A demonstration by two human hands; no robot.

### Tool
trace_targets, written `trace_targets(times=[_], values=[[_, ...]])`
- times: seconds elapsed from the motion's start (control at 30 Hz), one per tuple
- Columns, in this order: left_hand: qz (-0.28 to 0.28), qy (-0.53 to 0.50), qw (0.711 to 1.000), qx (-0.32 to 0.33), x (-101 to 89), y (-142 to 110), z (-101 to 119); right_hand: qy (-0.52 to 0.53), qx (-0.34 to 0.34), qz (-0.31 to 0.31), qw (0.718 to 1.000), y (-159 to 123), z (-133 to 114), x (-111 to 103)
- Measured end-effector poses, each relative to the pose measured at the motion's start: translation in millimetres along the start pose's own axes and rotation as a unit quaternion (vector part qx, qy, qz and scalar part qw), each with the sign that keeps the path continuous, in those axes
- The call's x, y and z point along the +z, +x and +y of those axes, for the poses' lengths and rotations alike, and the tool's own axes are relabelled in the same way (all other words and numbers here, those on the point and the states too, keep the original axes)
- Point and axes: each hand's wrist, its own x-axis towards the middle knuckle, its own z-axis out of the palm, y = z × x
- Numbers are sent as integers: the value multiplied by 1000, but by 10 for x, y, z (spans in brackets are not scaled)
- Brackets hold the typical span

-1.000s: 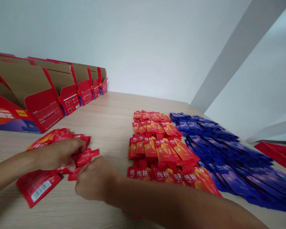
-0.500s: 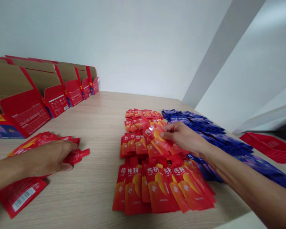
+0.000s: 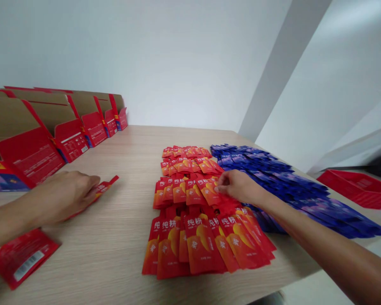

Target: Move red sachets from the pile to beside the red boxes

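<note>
Several rows of red pouches [image 3: 195, 195] with a yellow-orange fruit print lie overlapping on the light wooden table [image 3: 127, 169]. At the right end of the second row from the front, my right hand [image 3: 238, 186] pinches a red pouch, mostly hidden by blur and by the fingers. On the left, my left hand [image 3: 73, 195] is closed around red pouches, and a narrow spout end sticks out past the fingers. How many it holds is hidden. Below that hand, a few red pouches [image 3: 25, 254] lie with a barcode facing up.
Rows of dark blue pouches [image 3: 273, 182] lie to the right of the red ones. Open red cardboard boxes [image 3: 28, 152] stand in a line along the left. A red bin [image 3: 358, 188] is beyond the table's right edge. A white wall [image 3: 178, 63] rises behind.
My left hand has lifted red pouches off the pile on the left. My right hand has laid the pouch it carried lower, onto the row's right end. The view has shifted slightly.
</note>
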Motion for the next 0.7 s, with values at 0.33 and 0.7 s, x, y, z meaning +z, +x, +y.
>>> trace_targets(times=[0.33,0.7], values=[[9,-582,811,56,216,444,1579,372,-169,-158,899,154,-748,37],[-88,-751,647,101,482,1169,2533,505,-182,-161,828,491,-1076,-226]])
